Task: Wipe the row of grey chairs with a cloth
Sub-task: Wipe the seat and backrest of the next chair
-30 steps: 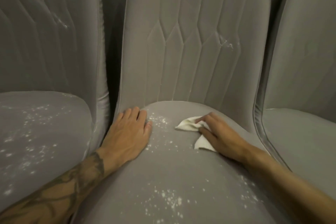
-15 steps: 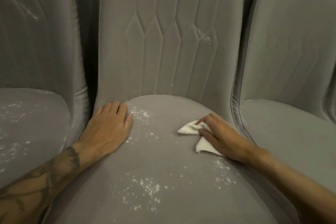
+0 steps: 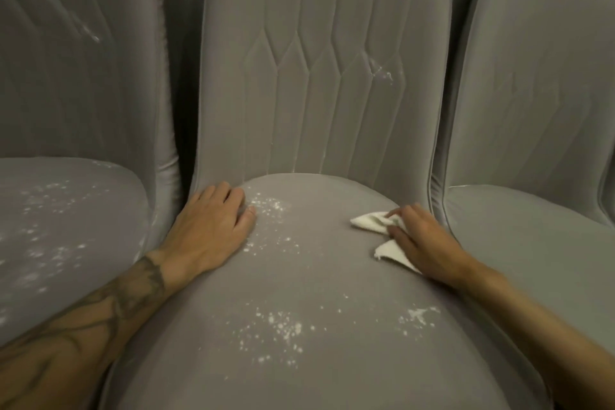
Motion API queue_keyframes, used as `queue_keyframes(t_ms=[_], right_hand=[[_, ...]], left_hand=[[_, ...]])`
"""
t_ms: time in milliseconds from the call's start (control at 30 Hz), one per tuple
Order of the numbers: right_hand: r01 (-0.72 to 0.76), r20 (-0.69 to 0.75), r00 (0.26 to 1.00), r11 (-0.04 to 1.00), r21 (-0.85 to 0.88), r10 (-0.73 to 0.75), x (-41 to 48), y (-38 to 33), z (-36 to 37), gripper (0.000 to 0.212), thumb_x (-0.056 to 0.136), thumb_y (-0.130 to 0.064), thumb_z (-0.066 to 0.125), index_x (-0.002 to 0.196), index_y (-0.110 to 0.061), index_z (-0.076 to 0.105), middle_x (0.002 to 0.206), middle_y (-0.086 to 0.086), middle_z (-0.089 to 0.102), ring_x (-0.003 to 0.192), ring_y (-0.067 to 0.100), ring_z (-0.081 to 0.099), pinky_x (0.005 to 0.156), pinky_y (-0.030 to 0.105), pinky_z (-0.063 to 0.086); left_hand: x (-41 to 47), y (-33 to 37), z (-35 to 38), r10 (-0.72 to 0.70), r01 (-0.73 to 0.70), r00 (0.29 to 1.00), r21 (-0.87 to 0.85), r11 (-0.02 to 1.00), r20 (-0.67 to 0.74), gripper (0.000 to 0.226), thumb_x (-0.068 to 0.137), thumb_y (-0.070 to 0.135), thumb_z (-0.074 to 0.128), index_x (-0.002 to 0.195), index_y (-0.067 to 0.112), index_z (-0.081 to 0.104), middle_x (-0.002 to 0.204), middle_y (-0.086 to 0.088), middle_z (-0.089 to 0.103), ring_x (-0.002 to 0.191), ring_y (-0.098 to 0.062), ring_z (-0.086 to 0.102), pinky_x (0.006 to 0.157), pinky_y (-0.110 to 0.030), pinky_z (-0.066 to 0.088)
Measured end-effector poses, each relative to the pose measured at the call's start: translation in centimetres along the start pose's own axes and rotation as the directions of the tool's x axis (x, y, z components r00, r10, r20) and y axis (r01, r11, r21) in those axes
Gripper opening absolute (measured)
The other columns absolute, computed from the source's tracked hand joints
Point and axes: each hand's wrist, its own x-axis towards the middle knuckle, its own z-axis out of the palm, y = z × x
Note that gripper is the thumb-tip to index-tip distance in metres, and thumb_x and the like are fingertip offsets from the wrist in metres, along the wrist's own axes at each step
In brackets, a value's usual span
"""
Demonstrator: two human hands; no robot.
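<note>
Three grey upholstered chairs stand side by side. The middle chair (image 3: pixel 332 263) fills the view, its seat dusted with white powder specks near the back left and towards the front. My left hand (image 3: pixel 213 230) lies flat on the seat's back left corner, fingers straight, beside a powder patch. My right hand (image 3: pixel 422 243) presses a small white cloth (image 3: pixel 369 220) onto the seat's right side, fingers extended over it; part of the cloth is hidden under the palm.
The left chair (image 3: pixel 66 230) has many white specks on its seat and a smear on its backrest. The right chair (image 3: pixel 532 243) looks free of powder. A white smear (image 3: pixel 382 71) marks the middle backrest. A dark gap separates left and middle chairs.
The view has shifted, so the chairs sit differently in frame. My right hand with the cloth has slid towards the seat's right edge. My left hand stays at the back left corner.
</note>
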Motion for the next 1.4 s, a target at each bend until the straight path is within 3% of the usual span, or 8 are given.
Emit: queue_keyframes(t_ms=[267,367,467,667,900,1100,1267,1400], right_hand=[[0.207,0.04,0.977,0.976,0.073,-0.21,-4.4,-2.4,0.9,0.024,0.103,-0.035,0.045,0.121,-0.021,0.054,0.114,-0.005,0.051,0.105,0.009,0.05,0.097,0.019,0.037],[0.07,-0.011,0.997,0.996,-0.051,-0.07,-2.4,0.2,0.1,0.025,0.102,-0.023,0.049,0.121,-0.01,0.058,0.118,0.009,0.055,0.111,0.027,0.053,0.1,0.034,0.039],[-0.092,-0.049,0.995,0.992,-0.091,0.088,-0.3,0.0,0.3,0.027,0.103,-0.019,0.049,0.123,-0.003,0.057,0.121,0.018,0.055,0.116,0.034,0.049,0.102,0.036,0.035],[0.21,0.028,0.977,0.974,0.087,-0.213,-4.2,-2.6,1.2,0.023,0.102,-0.036,0.047,0.12,-0.024,0.055,0.115,-0.006,0.051,0.106,0.008,0.05,0.096,0.016,0.036],[-0.085,-0.021,0.996,0.991,-0.104,0.083,2.3,1.0,0.7,0.03,0.104,-0.023,0.046,0.126,-0.004,0.055,0.123,0.018,0.054,0.118,0.034,0.048,0.103,0.04,0.035],[0.164,0.049,0.985,0.985,0.046,-0.166,-1.3,0.0,1.1,0.025,0.102,-0.03,0.048,0.122,-0.016,0.056,0.116,0.001,0.054,0.107,0.013,0.051,0.095,0.02,0.036],[-0.091,-0.028,0.996,0.995,-0.038,0.09,1.5,1.4,0.6,0.029,0.104,-0.023,0.047,0.127,-0.007,0.055,0.124,0.016,0.054,0.119,0.031,0.048,0.102,0.033,0.035],[0.078,0.005,0.997,0.996,0.051,-0.078,-1.7,-1.2,1.5,0.025,0.103,-0.027,0.049,0.123,-0.014,0.055,0.118,0.004,0.055,0.111,0.017,0.051,0.093,0.018,0.032]], left_hand=[[-3.8,0.0,-2.2,-0.04,0.049,0.983,-0.048,0.998,0.177,0.069,0.097,0.073,0.005,0.135,0.036,0.049,0.137,0.015,0.045,0.129,-0.012,0.042,0.113,-0.036,0.031],[-5.0,0.6,-2.0,-0.092,0.097,0.983,-0.026,0.995,0.159,0.066,0.096,0.069,0.007,0.141,0.038,0.045,0.146,0.014,0.042,0.139,-0.013,0.037,0.117,-0.038,0.028],[-5.3,0.9,-1.8,-0.112,0.117,0.984,-0.029,0.993,0.135,0.054,0.102,0.062,0.016,0.14,0.038,0.045,0.146,0.013,0.043,0.138,-0.013,0.037,0.117,-0.039,0.027],[-5.6,0.6,-1.3,-0.119,0.121,0.987,-0.021,0.992,0.109,0.047,0.105,0.058,0.02,0.138,0.038,0.047,0.145,0.012,0.046,0.137,-0.015,0.04,0.116,-0.039,0.028],[-5.9,1.1,-2.0,-0.107,0.105,0.989,0.022,0.994,0.106,0.06,0.102,0.059,0.012,0.141,0.033,0.05,0.147,0.007,0.049,0.137,-0.019,0.044,0.115,-0.04,0.03],[-6.0,0.9,-1.9,-0.1,0.097,0.989,0.035,0.995,0.109,0.06,0.1,0.061,0.013,0.14,0.034,0.05,0.144,0.006,0.051,0.134,-0.021,0.046,0.114,-0.043,0.033],[-5.9,1.2,-2.3,-0.122,0.122,0.986,0.013,0.992,0.113,0.063,0.096,0.063,0.013,0.138,0.035,0.05,0.143,0.008,0.052,0.133,-0.021,0.047,0.114,-0.043,0.033],[-5.9,1.4,-2.4,-0.118,0.118,0.987,0.0,0.993,0.107,0.07,0.092,0.067,0.009,0.137,0.034,0.051,0.142,0.006,0.052,0.133,-0.023,0.047,0.113,-0.045,0.033]])
